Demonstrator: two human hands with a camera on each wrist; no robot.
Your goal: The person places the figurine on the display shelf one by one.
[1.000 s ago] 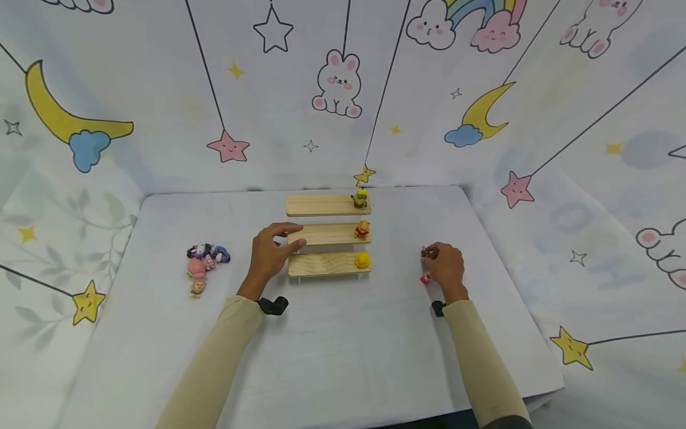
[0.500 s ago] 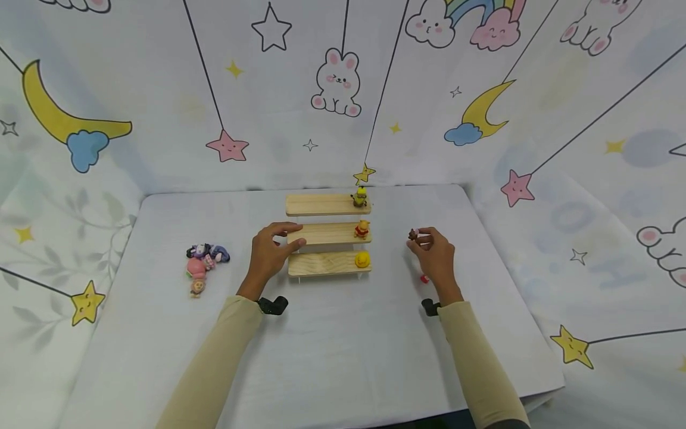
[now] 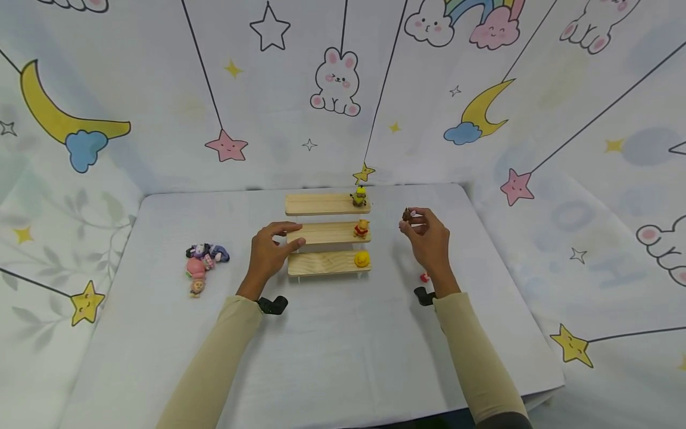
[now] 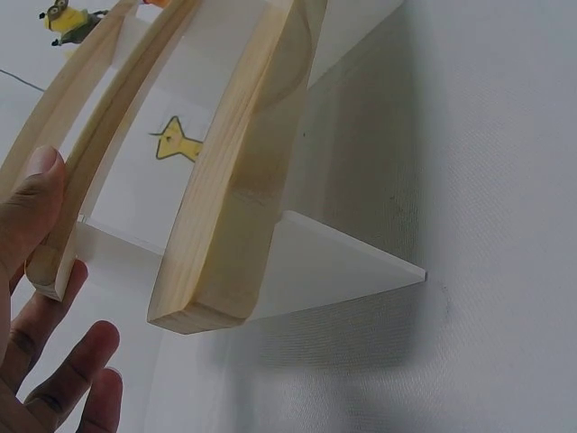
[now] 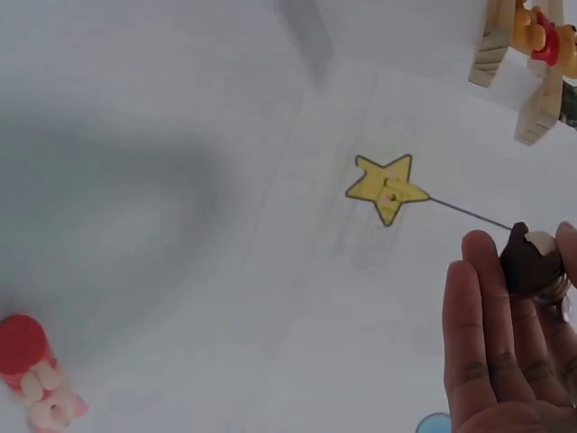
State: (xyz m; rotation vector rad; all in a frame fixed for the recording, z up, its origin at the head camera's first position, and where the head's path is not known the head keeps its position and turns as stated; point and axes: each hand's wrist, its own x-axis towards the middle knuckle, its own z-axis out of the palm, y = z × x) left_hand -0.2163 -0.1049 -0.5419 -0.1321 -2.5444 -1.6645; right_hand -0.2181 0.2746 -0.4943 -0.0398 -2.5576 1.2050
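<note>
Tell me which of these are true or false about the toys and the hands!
1. The right hand pinches a brown toy. True.
2. The left hand holds the duck. False: it touches the left end of the shelf; the duck sits at the right end of the lowest step.
3. A red toy lies on the table. True.
4. The top step is bare. False: a yellow figure stands there.

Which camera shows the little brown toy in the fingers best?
The right wrist view: the brown figure fills more of the picture, pinched at the fingertips of the right hand. In the head view it is only a tiny dark speck above that hand. The left wrist view does not show it.
</note>
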